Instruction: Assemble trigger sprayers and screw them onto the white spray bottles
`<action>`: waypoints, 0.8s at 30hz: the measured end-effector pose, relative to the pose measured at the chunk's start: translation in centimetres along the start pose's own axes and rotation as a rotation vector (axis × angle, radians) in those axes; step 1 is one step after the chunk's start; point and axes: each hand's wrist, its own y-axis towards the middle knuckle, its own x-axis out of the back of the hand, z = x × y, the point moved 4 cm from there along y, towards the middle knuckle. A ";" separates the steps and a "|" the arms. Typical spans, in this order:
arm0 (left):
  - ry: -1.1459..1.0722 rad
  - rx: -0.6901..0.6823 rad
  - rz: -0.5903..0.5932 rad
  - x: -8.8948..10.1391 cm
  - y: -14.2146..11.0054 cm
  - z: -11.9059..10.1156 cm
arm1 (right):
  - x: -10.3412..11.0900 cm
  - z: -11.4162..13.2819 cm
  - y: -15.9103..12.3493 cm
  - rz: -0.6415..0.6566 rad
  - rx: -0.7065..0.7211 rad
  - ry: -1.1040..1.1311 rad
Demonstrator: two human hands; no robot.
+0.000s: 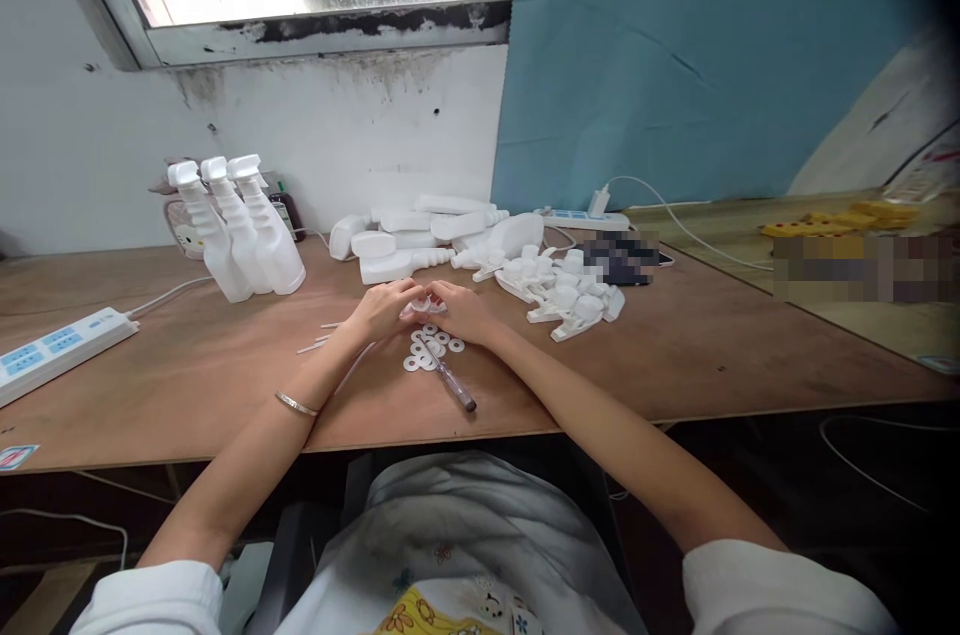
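Note:
My left hand [388, 309] and my right hand [463, 311] meet above the table with bent fingers. Between them they grip a white plastic part [427, 306], which looks like a trigger spray head; the fingers cover much of it. Just below lie several flat white ring washers [456, 345] in a loose heap. A screwdriver [455, 385] with a clear handle rests with its shaft across them. Beside my left wrist are several thin white tubes [313, 346]. To the right of my right hand sits a pile of white trigger spray heads [562, 288].
White spray bottles without heads [409, 262] lie piled behind my hands. Three bottles with heads fitted [255, 230] stand at the back left. A power strip [64, 352] lies at the left, another power strip [585, 219] by the wall. A dark, blurred object [619, 260] is at the right.

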 end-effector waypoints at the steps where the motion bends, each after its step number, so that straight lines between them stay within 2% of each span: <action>1: 0.009 -0.013 -0.007 -0.1 -0.1 0.0 | -0.1 -0.1 0.0 0.000 -0.003 0.001; 6: 0.004 -0.060 -0.059 -0.6 -0.2 0.2 | -0.3 -0.4 0.1 -0.004 -0.039 0.007; 10: 0.003 -0.073 -0.125 -0.3 -0.2 0.0 | -0.2 -0.5 0.2 -0.003 -0.047 0.026; 15: 0.074 0.017 -0.234 0.3 -0.1 -0.6 | 0.0 -0.4 0.2 -0.015 -0.103 0.030; 24: 0.004 0.128 -0.171 0.3 0.1 -0.8 | 0.3 0.0 0.1 -0.027 -0.148 0.021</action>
